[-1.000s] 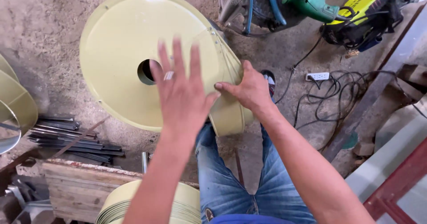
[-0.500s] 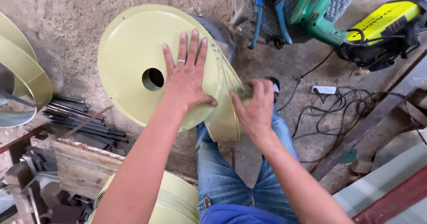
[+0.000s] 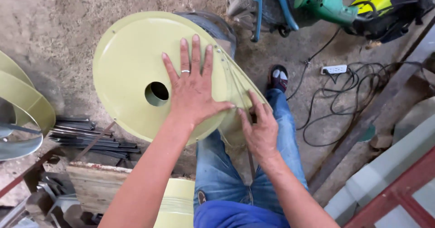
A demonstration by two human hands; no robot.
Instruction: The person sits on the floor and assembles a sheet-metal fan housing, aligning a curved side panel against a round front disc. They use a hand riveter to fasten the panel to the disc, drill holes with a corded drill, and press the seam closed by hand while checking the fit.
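Left hand (image 3: 192, 92) lies flat, fingers spread, palm down on the pale green round sheet-metal housing with a centre hole (image 3: 131, 69), which rests over the person's denim-clad knees above the concrete floor (image 3: 54, 24). Right hand (image 3: 259, 130) has its fingertips pinched on the housing's right rim seam. Green power tool (image 3: 324, 1) and white power strip (image 3: 333, 69) lie well apart, beyond it.

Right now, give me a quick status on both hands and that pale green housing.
Left hand flat, fingers spread, on the pale green round housing. Right hand at its right edge seam, fingertips touching. Power strip and cables on the floor to the right, apart.
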